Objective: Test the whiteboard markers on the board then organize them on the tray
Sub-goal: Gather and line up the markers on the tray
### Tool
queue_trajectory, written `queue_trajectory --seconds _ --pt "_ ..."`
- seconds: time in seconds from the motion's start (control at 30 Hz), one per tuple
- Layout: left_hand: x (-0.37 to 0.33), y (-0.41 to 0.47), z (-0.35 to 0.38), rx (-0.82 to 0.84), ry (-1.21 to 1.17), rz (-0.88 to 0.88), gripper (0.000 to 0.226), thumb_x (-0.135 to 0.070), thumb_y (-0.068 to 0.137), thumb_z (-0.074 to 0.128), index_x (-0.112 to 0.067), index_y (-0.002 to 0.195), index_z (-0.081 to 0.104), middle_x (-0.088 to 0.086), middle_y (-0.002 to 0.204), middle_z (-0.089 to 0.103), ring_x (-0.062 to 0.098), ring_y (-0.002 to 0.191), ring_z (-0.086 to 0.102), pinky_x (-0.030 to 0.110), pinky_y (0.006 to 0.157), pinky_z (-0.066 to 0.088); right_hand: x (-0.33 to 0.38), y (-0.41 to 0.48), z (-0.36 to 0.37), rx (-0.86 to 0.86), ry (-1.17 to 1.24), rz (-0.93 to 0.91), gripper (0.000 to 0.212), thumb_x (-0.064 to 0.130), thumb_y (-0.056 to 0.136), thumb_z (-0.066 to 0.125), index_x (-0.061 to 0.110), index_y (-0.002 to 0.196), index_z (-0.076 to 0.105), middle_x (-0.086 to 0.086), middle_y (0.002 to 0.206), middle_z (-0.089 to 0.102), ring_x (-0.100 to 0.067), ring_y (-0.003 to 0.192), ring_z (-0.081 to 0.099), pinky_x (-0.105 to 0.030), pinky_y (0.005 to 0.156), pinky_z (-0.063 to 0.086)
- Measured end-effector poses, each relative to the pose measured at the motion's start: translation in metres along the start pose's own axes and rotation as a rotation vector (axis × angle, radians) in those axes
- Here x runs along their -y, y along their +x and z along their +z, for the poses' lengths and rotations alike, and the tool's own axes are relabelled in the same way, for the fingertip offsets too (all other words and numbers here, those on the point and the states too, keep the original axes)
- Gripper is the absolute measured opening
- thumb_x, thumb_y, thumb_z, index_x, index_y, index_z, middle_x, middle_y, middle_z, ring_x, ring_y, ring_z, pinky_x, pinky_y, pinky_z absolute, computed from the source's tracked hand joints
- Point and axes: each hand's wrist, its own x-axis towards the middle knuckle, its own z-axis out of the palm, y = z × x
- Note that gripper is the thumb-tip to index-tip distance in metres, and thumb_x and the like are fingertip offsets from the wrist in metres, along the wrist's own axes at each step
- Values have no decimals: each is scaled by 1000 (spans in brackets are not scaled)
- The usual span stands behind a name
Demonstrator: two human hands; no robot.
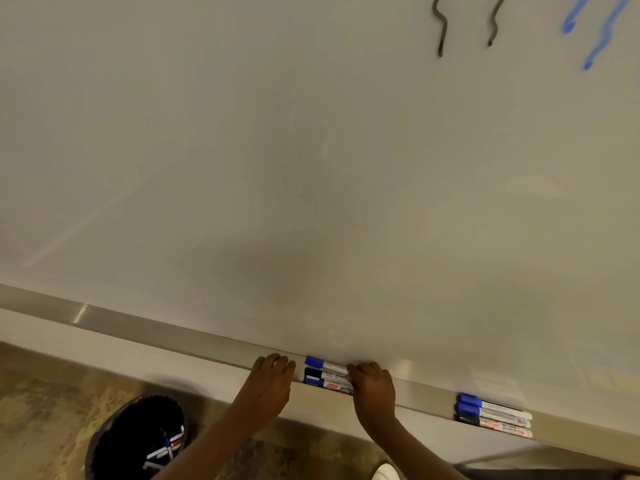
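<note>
Your left hand [273,375] rests loose-fingered on the tray [173,336] beside three markers [325,375], your right hand [374,384] pressing fingertips on their far ends.

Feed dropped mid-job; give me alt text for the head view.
Two hands at the whiteboard tray: the right hand touches three side-by-side markers, the left hand rests on the tray beside them. Three more markers lie further right; squiggles mark the board.

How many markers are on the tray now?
6. Three markers lie between the left hand and right hand; three more lie farther right on the tray. The right hand overlaps the first three, so another may hide there.
</note>
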Motion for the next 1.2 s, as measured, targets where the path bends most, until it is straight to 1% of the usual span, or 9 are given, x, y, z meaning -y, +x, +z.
queue_trajectory --seconds 0.33,0.4,0.5,0.57,0.63,0.7,0.8,1.0,1.2 --pt "-6 7 0 153 -51 17 102 -48 34 91 -17 122 48 -2 106 69 11 86 68 31 69 58 -4 2 5 63 -26 -15 52 43 39 95 22 83 75 5 74 69 -14 68 65 -27 55 52" --pt "-10 8 -4 164 -32 29 97 -43 55 87 -13 135 40 4 125 61 18 104 63 40 84 54 -4 2 6 72 -18 -8 50 44 40 94 23 81 75 6 74 69 -13 68 64 -26 55 51" --pt "-16 14 -7 169 31 38 79 -28 87 64 -11 151 19 11 152 31 28 134 38 46 109 32 -4 2 6 78 -26 3 51 44 38 94 23 80 75 5 74 69 -14 68 65 -27 56 52" --pt "-15 17 -4 119 10 52 86 -34 73 78 -12 145 35 12 143 44 28 124 51 44 99 45 -3 1 7 81 -46 9 53 43 37 95 22 81 74 4 75 69 -15 69 65 -29 58 52" --pt "-15 19 1 158 -19 94 98 -44 40 92 -17 125 53 6 117 64 21 98 67 32 73 57 -2 1 8 79 -61 15 55 43 35 95 21 81 74 3 75 69 -16 70 65 -30 59 53" --pt "-16 24 3 103 -25 94 103 -49 27 92 -21 117 51 2 106 68 17 88 69 27 63 57 0 2 9 78 -71 27 56 43 34 95 20 80 75 2 74 70 -18 70 65 -31 60 53" --pt "-18 30 6 108 -28 116 100 -51 28 91 -21 114 50 2 103 68 18 87 68 28 62 57 4 3 8 69 -91 38 55 43 33 95 20 79 75 1 73 69 -19 69 65 -33 60 53" --pt "-20 36 11 145 -5 105 85 -53 31 90 -22 107 70 -1 103 68 17 86 68 29 62 58 8 4 10 85 -126 58 56 48 32 94 18 77 75 -1 71 69 -20 69 66 -33 62 54" --pt "-24 35 9 154 -14 84 86 -51 29 91 -19 107 71 1 102 69 18 84 68 29 60 57 8 -1 10 74 -147 43 60 47 35 94 15 81 75 -4 78 69 -24 76 66 -34 64 54"
